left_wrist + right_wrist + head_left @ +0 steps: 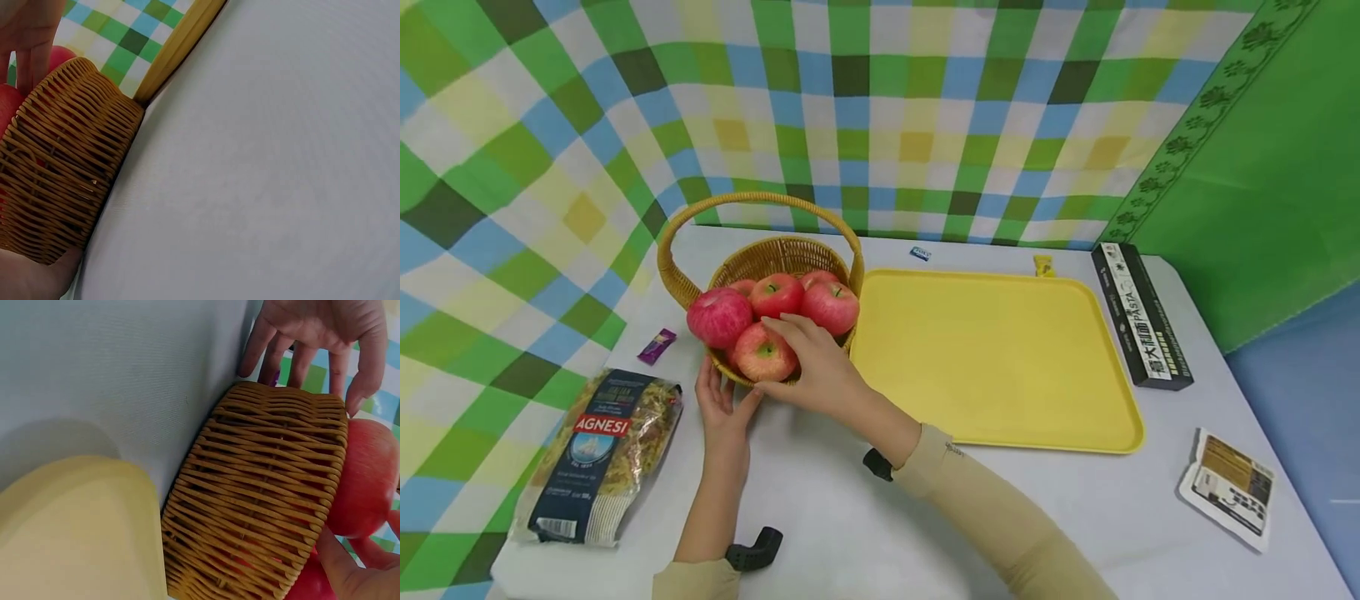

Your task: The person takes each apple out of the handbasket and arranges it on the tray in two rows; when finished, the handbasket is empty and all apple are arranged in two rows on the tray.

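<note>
I saw my right hand (820, 367) curled over the front apple (765, 353), my left hand (721, 407) flat against the wicker basket (790, 254), yellow tray (996, 358) unfilled.

Apples (775, 312) in basket (760, 254), tray (1000, 358) just right, pasta bag (598, 454) front-left

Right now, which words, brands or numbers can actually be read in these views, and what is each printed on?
"AGNESI": red band on the pasta bag, front left; its smaller print is too small to read.
"PASTA": white strip on the black box right of the yellow tray; other characters there are unclear.
Brown-and-white packet, purple wrapper, blue item: print illegible.
Wrist views: no text.
</note>
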`<control>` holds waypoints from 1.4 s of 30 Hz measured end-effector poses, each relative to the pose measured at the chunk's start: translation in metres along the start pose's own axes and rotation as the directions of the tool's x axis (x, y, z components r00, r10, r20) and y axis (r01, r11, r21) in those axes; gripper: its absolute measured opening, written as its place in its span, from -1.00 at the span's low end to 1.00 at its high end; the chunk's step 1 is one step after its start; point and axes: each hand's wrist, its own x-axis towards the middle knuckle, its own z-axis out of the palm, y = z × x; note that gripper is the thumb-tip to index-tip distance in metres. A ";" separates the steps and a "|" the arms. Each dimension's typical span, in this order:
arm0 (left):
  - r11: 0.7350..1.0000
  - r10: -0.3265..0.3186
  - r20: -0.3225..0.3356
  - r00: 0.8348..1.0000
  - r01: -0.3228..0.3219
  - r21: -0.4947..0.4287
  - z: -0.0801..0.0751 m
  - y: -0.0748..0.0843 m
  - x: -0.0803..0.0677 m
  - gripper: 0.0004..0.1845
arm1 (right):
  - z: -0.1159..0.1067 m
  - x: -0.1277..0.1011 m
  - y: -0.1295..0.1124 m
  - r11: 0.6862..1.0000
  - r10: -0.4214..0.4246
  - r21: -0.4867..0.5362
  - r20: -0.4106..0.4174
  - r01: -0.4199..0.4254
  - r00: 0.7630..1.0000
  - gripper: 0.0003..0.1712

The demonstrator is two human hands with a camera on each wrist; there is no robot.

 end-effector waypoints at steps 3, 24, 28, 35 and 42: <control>1.000 -0.006 -0.005 1.000 0.006 -0.002 -0.001 -0.002 0.000 -0.05 | 0.005 0.004 -0.001 0.999 0.038 0.000 0.024 -0.038 0.999 -0.03; 1.000 -0.004 -0.046 0.999 0.004 -0.006 -0.003 -0.004 0.002 -0.10 | -0.010 -0.004 -0.007 0.998 0.009 0.055 -0.057 -0.006 0.998 -0.15; 1.000 -0.002 -0.048 0.999 0.002 0.007 -0.002 -0.004 0.003 -0.08 | -0.033 -0.015 -0.011 0.994 0.013 0.107 -0.092 -0.003 0.996 -0.13; 1.000 -0.007 -0.047 0.999 0.006 -0.008 0.000 -0.002 0.002 -0.07 | -0.080 -0.027 0.000 0.973 0.016 0.229 -0.225 0.037 0.974 -0.11; 1.000 -0.019 -0.041 0.999 0.019 0.001 0.000 -0.001 0.002 -0.07 | -0.114 -0.025 0.033 0.938 0.160 0.343 -0.323 -0.042 0.933 -0.12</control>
